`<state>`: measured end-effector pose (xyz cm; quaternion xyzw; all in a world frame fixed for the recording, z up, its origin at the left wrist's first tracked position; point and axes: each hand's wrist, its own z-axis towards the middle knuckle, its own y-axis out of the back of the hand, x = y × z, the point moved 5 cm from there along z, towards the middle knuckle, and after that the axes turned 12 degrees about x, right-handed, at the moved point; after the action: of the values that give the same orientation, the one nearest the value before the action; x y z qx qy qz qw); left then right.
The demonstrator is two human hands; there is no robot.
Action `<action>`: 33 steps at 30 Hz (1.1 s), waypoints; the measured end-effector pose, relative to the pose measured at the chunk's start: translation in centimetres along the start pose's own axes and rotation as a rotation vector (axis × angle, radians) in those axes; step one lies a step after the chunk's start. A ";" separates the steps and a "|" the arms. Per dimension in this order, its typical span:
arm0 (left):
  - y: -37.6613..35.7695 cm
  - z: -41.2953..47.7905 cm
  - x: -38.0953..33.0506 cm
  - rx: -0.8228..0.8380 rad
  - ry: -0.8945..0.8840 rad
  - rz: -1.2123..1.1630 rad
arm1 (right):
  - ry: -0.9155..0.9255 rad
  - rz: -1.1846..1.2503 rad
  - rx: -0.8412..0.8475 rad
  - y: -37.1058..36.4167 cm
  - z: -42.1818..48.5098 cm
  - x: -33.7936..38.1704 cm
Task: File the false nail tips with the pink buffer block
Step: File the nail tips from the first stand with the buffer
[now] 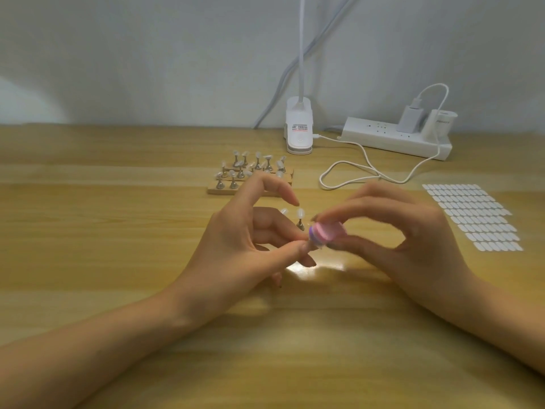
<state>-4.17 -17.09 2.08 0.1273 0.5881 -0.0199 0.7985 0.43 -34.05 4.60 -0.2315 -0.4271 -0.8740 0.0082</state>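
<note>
Lying crosswise mid-frame, the buffer is gripped by the right hand. At its left end, the tip is pinched by the left hand.

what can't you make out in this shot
Head view throughout:
- hidden: the nail tip, mostly covered by fingers of the left hand pinching it and by the pink buffer block
- blurred: the pink buffer block, partly covered by the right hand gripping it
- cut off: the head of the lamp, past the top edge
- too small: print on the lamp label
- hidden: right end of the wooden stand, behind the left index finger
</note>
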 end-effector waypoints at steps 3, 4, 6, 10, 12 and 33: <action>0.0 0.1 0.1 0.005 0.004 0.000 | 0.028 -0.071 0.009 -0.1 0.0 0.1; 0.0 0.1 0.1 0.002 0.010 -0.012 | 0.008 -0.058 0.002 0.0 0.0 0.0; 0.0 0.1 0.2 -0.008 0.020 -0.047 | 0.002 -0.031 -0.005 0.1 0.0 0.0; 0.1 0.2 0.4 -0.002 0.027 -0.070 | 0.039 -0.071 0.012 -0.2 0.0 0.3; -0.1 0.2 0.3 0.003 0.026 -0.090 | -0.002 -0.042 -0.012 0.3 0.0 -0.1; 0.1 0.2 0.2 -0.013 0.018 -0.046 | 0.065 -0.091 -0.025 0.2 0.0 -0.1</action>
<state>-3.94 -16.99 1.96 0.1089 0.5982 -0.0332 0.7932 0.61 -34.17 4.68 -0.1834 -0.4256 -0.8859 -0.0205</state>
